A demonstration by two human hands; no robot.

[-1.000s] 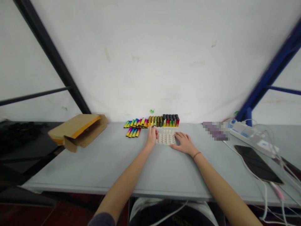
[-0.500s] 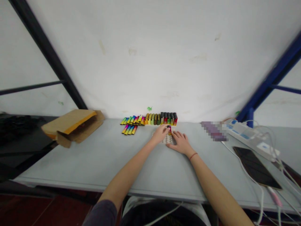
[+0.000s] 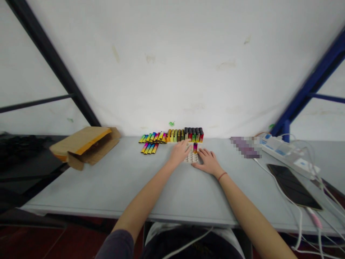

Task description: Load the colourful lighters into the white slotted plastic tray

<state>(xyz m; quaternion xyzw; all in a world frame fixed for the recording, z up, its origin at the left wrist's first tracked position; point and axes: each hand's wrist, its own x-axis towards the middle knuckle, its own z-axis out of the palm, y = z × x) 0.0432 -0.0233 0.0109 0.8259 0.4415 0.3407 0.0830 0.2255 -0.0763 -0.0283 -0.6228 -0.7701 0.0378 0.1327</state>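
Observation:
A small pale tray [image 3: 192, 157] with rows of pockets lies between my two hands. One lighter-like piece [image 3: 195, 148], purple-pink over gold with a dark top, stands upright at its far right part. My left hand [image 3: 179, 153] is at the tray's left side, fingers stretched forward and apart from the piece, holding nothing. My right hand [image 3: 209, 162] rests flat with spread fingers against the tray's right side. Behind, a block of black-topped upright pieces [image 3: 194, 135] stands beside yellow and dark gold ones [image 3: 175, 135]. Shiny rainbow-coloured pieces [image 3: 149, 148] lie in rows to the left.
An open cardboard box [image 3: 82, 144] lies at the left of the grey table [image 3: 121, 187]. On the right are a black phone [image 3: 293, 187], a white power strip [image 3: 289, 156], a blurred-out purple object [image 3: 244, 147] and several cables. A white wall rises behind.
My left hand has let go of the upright lighter-like piece and drawn back to the left, uncovering it and more of the tray. My right hand stays by the tray.

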